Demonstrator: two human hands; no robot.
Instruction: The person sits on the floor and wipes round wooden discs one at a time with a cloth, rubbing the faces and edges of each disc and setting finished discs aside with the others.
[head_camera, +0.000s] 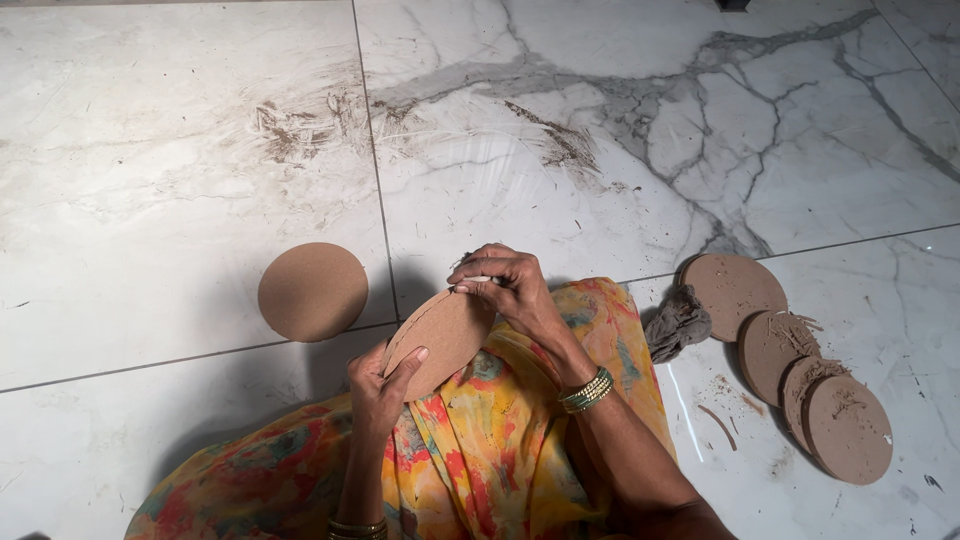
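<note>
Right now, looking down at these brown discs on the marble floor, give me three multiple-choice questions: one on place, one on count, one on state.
1. Where does the lone brown disc lie?
A. on the floor, left of the held disc
B. on the row of discs
C. under the grey cloth

2. How many discs make up the overlapping row of discs at right?
A. two
B. four
C. seven

3. How is the held disc gripped?
A. by the left hand alone
B. between both hands
C. it lies loose on the lap

Answers: 1 A, it sits alone on the marble floor. 2 B, four overlap beside the grey cloth. 3 B, the left hand grips its lower edge and the right hand its upper edge.
</note>
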